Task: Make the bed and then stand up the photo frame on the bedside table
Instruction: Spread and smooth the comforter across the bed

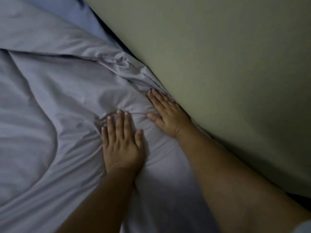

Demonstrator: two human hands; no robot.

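A rumpled grey-blue fabric duvet covers the left and near part of the scene — soft, with long curved folds and tight creases bunched along its right edge. That edge meets a plain pale greenish wall, smooth and flat, with only a dark narrow gap between. The left hand presses flat, fingers straight. The right hand lies flat too, fingers spread, beside the wall.

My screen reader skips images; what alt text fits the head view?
In dim light, both hands press flat on a wrinkled grey-blue bed cover, the left hand beside the right hand, which lies where the cover meets a pale wall.
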